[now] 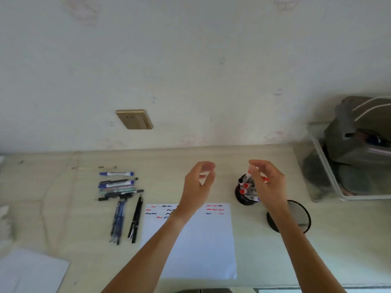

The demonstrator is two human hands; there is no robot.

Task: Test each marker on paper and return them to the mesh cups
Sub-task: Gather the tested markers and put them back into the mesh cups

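Note:
My right hand [267, 185] hovers over a black mesh cup [243, 200] that holds several red- and black-capped markers [245, 185]. A red marker end [265, 179] shows between its curled fingers. My left hand [198, 182] is raised above the top of the white paper [201, 250], fingers loosely curled, holding nothing. The paper carries red, blue and black test squiggles [214, 209] along its top. A second mesh cup [300, 216] stands to the right, partly hidden by my right forearm. Several blue and black markers and pens [117, 185] lie to the left.
A clear plastic bin [326, 182] with a grey bag stands at the desk's right end. More dark pens [135, 220] lie beside the paper's left edge. White sheets [31, 271] sit at the lower left. A wall socket [134, 119] is behind.

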